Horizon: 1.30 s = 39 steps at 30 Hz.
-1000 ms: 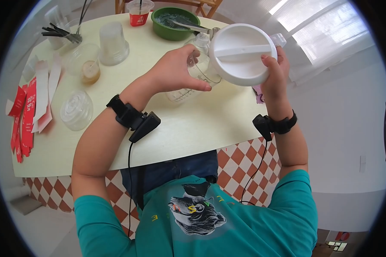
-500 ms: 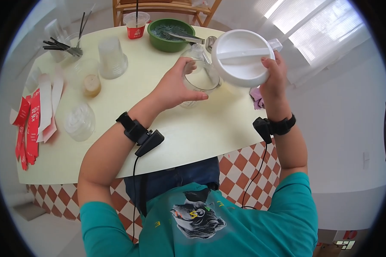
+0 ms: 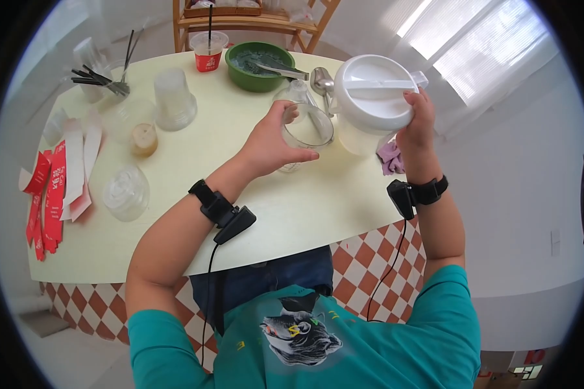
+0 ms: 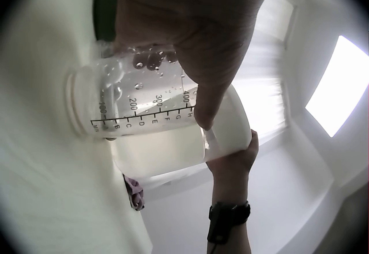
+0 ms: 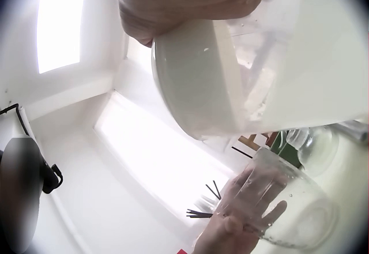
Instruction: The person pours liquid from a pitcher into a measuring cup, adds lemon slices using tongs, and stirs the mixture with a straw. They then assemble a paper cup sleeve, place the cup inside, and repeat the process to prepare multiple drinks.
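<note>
My left hand (image 3: 274, 144) grips a clear measuring cup (image 3: 307, 126), fingers and thumb around its upper part. Black scale marks and clinging droplets show on the cup's wall in the left wrist view. Beside it, my right hand (image 3: 419, 115) holds a translucent pitcher (image 4: 161, 153) by its handle side, which my fingers mostly hide. A white lid (image 3: 377, 91) with a raised bar tops the pitcher, and pale liquid shows inside. The pitcher stands close to the cup's right side, low over the table. Behind the cup sits a clear glass vessel (image 5: 320, 148).
A green bowl (image 3: 256, 81) with tongs stands at the back, near spoons (image 3: 322, 83) and a red-labelled cup (image 3: 207, 59). Stacked plastic cups (image 3: 174, 100), a cup of tan contents (image 3: 144, 139), lids (image 3: 126, 191) and red sleeves (image 3: 55, 188) occupy the left. A purple cloth (image 3: 390, 157) lies right.
The pitcher has come down and turned more upright, its lid now facing up and its body showing below. The measuring cup has also straightened, its mouth turning upward. Both hands keep their hold.
</note>
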Motion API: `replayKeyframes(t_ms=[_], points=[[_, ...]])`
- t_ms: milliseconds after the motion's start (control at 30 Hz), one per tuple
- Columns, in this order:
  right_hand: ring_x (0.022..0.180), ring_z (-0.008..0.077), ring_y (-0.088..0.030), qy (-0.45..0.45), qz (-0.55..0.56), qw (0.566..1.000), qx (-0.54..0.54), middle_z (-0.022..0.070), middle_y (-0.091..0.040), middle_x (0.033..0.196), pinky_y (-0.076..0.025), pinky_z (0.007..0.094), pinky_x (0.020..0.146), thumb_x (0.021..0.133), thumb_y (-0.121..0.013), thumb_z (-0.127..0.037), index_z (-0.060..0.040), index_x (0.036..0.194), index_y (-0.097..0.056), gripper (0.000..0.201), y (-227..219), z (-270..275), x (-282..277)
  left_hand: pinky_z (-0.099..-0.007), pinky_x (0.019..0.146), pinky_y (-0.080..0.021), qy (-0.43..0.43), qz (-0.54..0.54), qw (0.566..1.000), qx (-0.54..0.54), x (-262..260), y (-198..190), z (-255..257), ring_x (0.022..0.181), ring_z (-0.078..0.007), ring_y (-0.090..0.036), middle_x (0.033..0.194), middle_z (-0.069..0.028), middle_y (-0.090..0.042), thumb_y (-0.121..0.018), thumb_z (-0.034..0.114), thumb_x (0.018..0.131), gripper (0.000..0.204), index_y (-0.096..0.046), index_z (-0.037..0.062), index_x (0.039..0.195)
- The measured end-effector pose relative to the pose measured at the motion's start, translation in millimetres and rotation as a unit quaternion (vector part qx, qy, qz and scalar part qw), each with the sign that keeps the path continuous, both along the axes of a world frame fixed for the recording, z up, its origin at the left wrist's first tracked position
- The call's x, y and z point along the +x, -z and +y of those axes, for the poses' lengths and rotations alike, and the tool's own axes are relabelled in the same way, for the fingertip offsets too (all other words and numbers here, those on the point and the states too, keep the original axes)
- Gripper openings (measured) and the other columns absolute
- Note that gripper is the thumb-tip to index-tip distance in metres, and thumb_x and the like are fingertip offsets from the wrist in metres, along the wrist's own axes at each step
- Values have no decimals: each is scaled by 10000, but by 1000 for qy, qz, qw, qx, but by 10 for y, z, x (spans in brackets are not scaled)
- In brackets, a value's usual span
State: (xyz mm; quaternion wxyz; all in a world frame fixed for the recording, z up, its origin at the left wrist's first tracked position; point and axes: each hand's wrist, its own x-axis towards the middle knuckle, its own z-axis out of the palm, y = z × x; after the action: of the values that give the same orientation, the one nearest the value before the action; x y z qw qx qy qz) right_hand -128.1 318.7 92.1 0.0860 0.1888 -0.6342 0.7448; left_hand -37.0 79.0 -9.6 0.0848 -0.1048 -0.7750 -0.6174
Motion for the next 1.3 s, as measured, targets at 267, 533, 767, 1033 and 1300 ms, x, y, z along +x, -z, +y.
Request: replayKeyframes(t_ms=[267,533,767,1033,1300], points=[[1050,264,-563,-20,-74,991,-113,157,-580,1112,-460,375,904,828,-500,-189,61,1150,-513,408,-54,198,-535,-369,1080,-343,-11,4,1000,-7,3,5,-59,1291,-294,-435,1319,-219,-490,-881,201,596,917,-349,24,1322],[1036,289,-573,-3,-116,991,-62,159,-575,1125,-463,401,920,829,-487,-207,46,1151,-501,410,-140,154,-1048,-355,1026,-396,-28,32,999,-34,-20,45,-143,1212,-319,-513,1276,-222,-534,-876,295,577,946,-354,15,1314],[1060,316,-560,42,-172,981,-83,178,-565,1151,-467,429,939,812,-460,-239,49,1162,-495,454,-116,249,-1460,-351,1007,-407,-36,35,998,-28,-6,43,-165,1190,-304,-527,1249,-208,-545,-876,274,561,936,-367,22,1305],[1071,304,-549,95,-141,978,-119,157,-563,1149,-451,429,948,828,-451,-251,21,1182,-488,447,43,563,-1896,-337,981,-430,-66,42,996,-35,2,5,-236,1149,-273,-545,1208,-175,-561,-865,247,556,887,-409,30,1286],[1059,274,-547,98,-114,983,-103,124,-555,1150,-439,403,899,834,-513,-308,-7,1180,-504,459,119,699,-2020,-346,989,-428,-79,48,994,-52,11,1,-327,1153,-258,-544,1195,-166,-572,-874,240,550,880,-426,33,1279]])
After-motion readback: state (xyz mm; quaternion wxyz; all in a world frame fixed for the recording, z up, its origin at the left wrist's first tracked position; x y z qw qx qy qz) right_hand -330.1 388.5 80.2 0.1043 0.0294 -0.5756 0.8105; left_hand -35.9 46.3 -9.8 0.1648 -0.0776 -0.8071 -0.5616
